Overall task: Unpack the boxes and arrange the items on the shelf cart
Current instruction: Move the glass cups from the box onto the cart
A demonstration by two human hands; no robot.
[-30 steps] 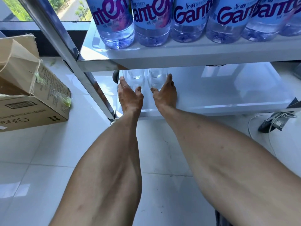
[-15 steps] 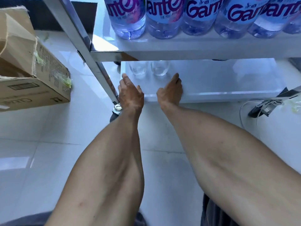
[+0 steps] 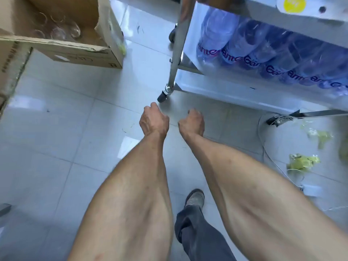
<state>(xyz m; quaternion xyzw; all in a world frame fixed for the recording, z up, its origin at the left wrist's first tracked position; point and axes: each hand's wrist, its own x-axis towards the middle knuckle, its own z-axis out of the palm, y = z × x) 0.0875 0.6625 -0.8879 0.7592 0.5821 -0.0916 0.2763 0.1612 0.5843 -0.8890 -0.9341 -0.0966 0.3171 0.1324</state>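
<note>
Left hand: we saw the left hand (image 3: 153, 120) loosely curled, fingers bent under, holding nothing and touching nothing.
Right hand: the right hand (image 3: 192, 121) was likewise half-curled and empty, just beside the left.
Arms: both forearms reached forward side by side over the tiled floor (image 3: 56, 129), palms down, the hands hanging above the tiles.
Shelf cart: the shelf cart (image 3: 175, 59) stood at two o'clock from the hands, its caster (image 3: 162, 95) near the left hand.
Bottles: water bottles (image 3: 263, 53) lay packed on a cart shelf.
Box: the open cardboard box (image 3: 79, 53) sat at ten o'clock, with clear glasses (image 3: 62, 29) inside.
</note>
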